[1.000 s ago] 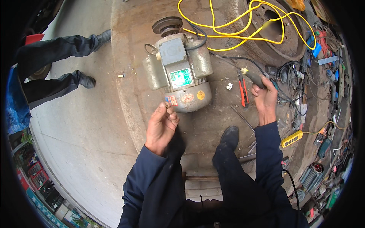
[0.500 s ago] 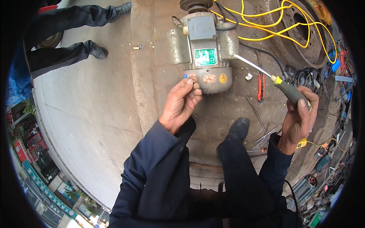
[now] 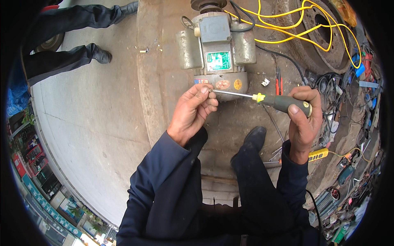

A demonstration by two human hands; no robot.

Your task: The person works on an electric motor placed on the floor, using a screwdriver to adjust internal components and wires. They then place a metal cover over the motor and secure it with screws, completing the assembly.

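My right hand (image 3: 305, 117) is closed round the dark handle of a screwdriver (image 3: 283, 102) with a yellow collar. Its thin shaft points left, and the tip meets the fingertips of my left hand (image 3: 195, 107). Those fingers are pinched on a tiny dark metal piece that looks like a screw (image 3: 211, 90). Just beyond both hands stands a grey electric motor (image 3: 219, 46) with a square terminal box (image 3: 215, 28), a green nameplate (image 3: 218, 61) and a cylinder on each side. The motor's rounded near end is partly behind the screwdriver shaft.
Yellow cable (image 3: 287, 37) loops over a rusty wheel rim (image 3: 283, 61) at the far right. Red-handled pliers (image 3: 279, 84) and a small white piece (image 3: 265, 82) lie right of the motor. Tools and cables clutter the right edge. Another person's legs (image 3: 74, 57) are at the far left.
My right hand has brought the screwdriver down and left, turning its tip from beside the motor to my left fingertips. My left hand keeps its pinch, almost in the same place.
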